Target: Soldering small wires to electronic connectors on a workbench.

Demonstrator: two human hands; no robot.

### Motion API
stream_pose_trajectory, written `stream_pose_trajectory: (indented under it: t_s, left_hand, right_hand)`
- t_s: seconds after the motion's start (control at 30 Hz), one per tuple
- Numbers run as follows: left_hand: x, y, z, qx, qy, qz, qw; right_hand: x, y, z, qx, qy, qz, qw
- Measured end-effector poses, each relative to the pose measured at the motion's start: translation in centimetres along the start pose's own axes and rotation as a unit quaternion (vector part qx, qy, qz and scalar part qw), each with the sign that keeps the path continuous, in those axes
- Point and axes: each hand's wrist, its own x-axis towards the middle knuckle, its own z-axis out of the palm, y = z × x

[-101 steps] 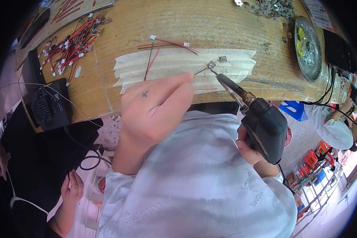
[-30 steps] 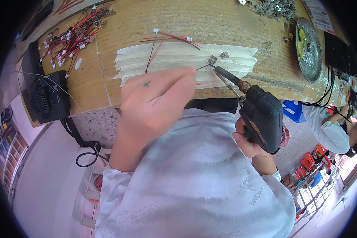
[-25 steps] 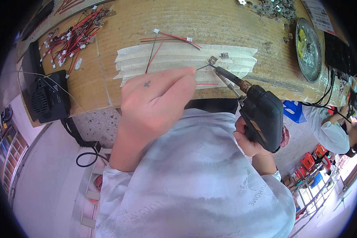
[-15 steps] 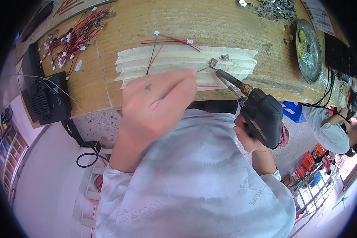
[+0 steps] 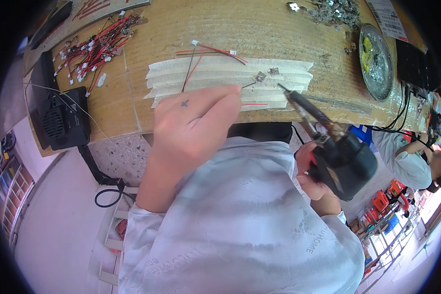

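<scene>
My left hand (image 5: 196,122) is closed in a pinch over the taped table, gripping a wire lead. A black wire end (image 5: 249,85) pokes out beyond its fingertips toward a small metal terminal (image 5: 260,77); I cannot tell if they are joined. A red wire end (image 5: 255,104) shows lower down, beside the hand. Another metal terminal (image 5: 274,71) lies to the right. My right hand (image 5: 314,187) is wrapped round the handle of a black soldering gun (image 5: 345,161). Its tip sits apart from the terminals, to their lower right.
Beige tape strips (image 5: 220,73) cover the table's middle, with a red-and-black lead (image 5: 213,50) behind. Far left lie a pile of leads (image 5: 90,49) and a black grilled device (image 5: 66,120). At right are a metal dish (image 5: 384,81), small metal parts (image 5: 338,12) and another person (image 5: 399,159).
The soldering gun has moved right and toward me, its tip leaving the terminal. My left hand keeps its pinch in nearly the same place.
</scene>
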Motion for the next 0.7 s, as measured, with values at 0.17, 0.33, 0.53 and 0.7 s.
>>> stream_pose_trajectory:
  t_s: [0.17,0.33,0.53,0.7]
  left_hand:
    - [-0.1,0.1,0.2,0.003,0.001,0.007,1.0]
    - [0.1,0.2,0.0,-0.002,-0.008,-0.006,1.0]
    - [0.1,0.4,-0.1,0.0,0.01,-0.014,1.0]
    - [0.0,0.3,0.3,-0.003,0.029,-0.011,1.0]
  right_hand:
    - [1.6,-1.6,0.9,0.219,0.093,0.009,0.971]
    - [1.2,-0.4,0.4,0.195,0.053,-0.009,0.979]
    - [1.5,0.4,-0.2,0.12,-0.016,-0.023,0.992]
    - [4.1,-1.4,0.4,0.255,0.106,-0.082,0.958]
